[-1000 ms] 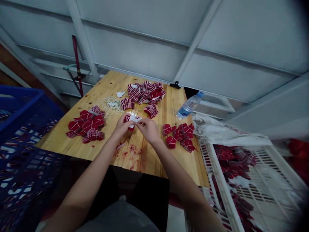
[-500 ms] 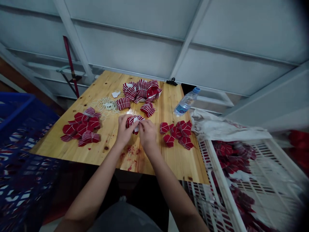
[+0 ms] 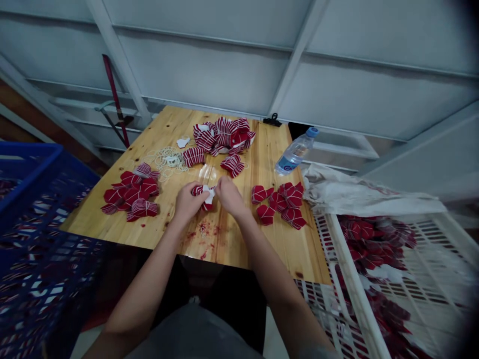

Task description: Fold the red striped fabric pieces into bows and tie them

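Note:
My left hand [image 3: 188,203] is wrapped round a red-and-white striped fabric bundle [image 3: 206,206] in front of me, the thumb on a white piece [image 3: 209,193] lying over it. Beside its right edge my right hand [image 3: 229,196] is closed in a pinch; what its fingers hold is too small to make out. A tangle of pale rubber bands [image 3: 171,160] lies beyond my left hand. Farther back is a pile of striped bundles [image 3: 224,134], with a white scrap [image 3: 183,142] at its left. Red bundles with pale bands lie in a left group [image 3: 132,194] and a right group [image 3: 279,202].
A water bottle [image 3: 295,152] stands at the wooden table's [image 3: 239,244] right edge, near a black clip [image 3: 272,120]. On the right is a white crate [image 3: 337,244] with red bundles and a white sack [image 3: 370,192]. A blue crate [image 3: 33,154] is on the left.
My right hand has drawn a little away from the left hand, to the right, uncovering more of the white piece. The bundle stays in my left hand. The view has shifted slightly.

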### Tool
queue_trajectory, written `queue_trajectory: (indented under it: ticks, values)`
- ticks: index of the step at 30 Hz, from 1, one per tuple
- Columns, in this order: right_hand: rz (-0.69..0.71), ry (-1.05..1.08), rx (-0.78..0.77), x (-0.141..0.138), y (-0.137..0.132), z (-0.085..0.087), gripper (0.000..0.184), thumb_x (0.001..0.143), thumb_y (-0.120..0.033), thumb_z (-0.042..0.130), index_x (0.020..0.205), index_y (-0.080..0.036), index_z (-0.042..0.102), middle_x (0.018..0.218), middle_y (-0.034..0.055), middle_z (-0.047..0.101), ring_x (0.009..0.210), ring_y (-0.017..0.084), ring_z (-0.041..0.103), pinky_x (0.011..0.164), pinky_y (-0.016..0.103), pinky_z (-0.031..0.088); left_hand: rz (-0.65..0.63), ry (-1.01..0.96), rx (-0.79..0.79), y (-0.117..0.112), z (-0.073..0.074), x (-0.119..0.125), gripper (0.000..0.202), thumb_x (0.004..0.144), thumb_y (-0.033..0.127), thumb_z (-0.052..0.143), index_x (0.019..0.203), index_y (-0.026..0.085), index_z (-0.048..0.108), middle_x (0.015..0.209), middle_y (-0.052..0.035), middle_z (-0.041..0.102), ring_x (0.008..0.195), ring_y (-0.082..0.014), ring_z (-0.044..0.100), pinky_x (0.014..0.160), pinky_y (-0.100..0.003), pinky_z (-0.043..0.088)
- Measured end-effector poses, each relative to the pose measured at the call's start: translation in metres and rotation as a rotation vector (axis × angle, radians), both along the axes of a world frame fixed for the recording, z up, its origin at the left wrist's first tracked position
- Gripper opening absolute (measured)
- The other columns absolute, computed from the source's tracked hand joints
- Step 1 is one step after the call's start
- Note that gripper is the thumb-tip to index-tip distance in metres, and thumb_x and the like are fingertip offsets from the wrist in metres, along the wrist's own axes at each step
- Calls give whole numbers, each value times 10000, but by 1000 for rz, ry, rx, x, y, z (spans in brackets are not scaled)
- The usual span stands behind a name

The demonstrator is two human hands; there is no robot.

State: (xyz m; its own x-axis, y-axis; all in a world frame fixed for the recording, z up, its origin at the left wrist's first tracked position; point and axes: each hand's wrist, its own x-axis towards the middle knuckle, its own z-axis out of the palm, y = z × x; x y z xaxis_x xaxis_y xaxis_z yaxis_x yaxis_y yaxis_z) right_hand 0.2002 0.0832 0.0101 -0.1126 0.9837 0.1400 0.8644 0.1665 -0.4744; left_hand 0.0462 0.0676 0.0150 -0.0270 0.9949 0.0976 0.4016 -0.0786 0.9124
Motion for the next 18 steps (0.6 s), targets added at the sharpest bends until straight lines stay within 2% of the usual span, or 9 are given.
queue_trajectory:
  ticks: [2, 4, 9, 12, 15, 16, 18]
  values:
    - [54, -17, -21, 8, 13, -1, 145, 921, -143, 418, 962, -129, 556, 981, 100, 628, 862, 172, 576, 789, 263, 441, -139, -142, -125, 2, 7, -10, 187, 606, 301, 636, 741, 176, 664, 657, 23, 593, 608, -143, 509, 574, -250, 388]
    - [67, -50, -46, 18, 25, 0, 177, 906, -121, 407, 960, -109, 575, 983, 125, 643, 865, 186, 578, 793, 275, 443, -203, -300, -216, 5, 12, -21, 185, 577, 291, 643, 710, 165, 665, 620, 24, 577, 550, -121, 472, 512, -232, 337]
    - [77, -152, -122, 43, 34, 3, 149, 837, -124, 506, 903, -105, 639, 904, 159, 682, 828, 238, 615, 742, 306, 437, 19, -499, -205, 5, 17, -51, 233, 513, 245, 680, 729, 158, 682, 621, 25, 587, 527, -93, 459, 478, -205, 287]
    - [50, -208, -137, 48, 21, 6, 176, 828, -98, 497, 893, -94, 660, 894, 186, 688, 852, 271, 630, 745, 330, 429, 110, -584, -212, -4, 14, -68, 257, 485, 242, 691, 727, 158, 691, 617, 20, 596, 518, -95, 466, 467, -205, 280]
    - [28, -235, -117, 36, -6, 9, 223, 858, -93, 458, 941, -104, 665, 954, 178, 691, 909, 262, 630, 778, 326, 421, 201, -570, -203, -15, 6, -81, 256, 471, 226, 712, 718, 163, 696, 609, 23, 599, 515, -99, 472, 469, -210, 287]
    - [46, -229, -113, 28, -18, 9, 212, 867, -111, 469, 937, -119, 669, 958, 158, 694, 908, 245, 629, 779, 312, 421, 224, -551, -185, -18, 3, -84, 250, 476, 225, 718, 718, 165, 696, 614, 25, 598, 519, -100, 471, 474, -213, 295]
    - [191, -165, -124, 10, -43, 7, 161, 866, -156, 520, 872, -149, 680, 915, 105, 698, 864, 200, 627, 768, 273, 418, 251, -514, -137, -24, -2, -87, 225, 494, 229, 719, 710, 170, 689, 636, 28, 593, 538, -102, 472, 491, -220, 315]
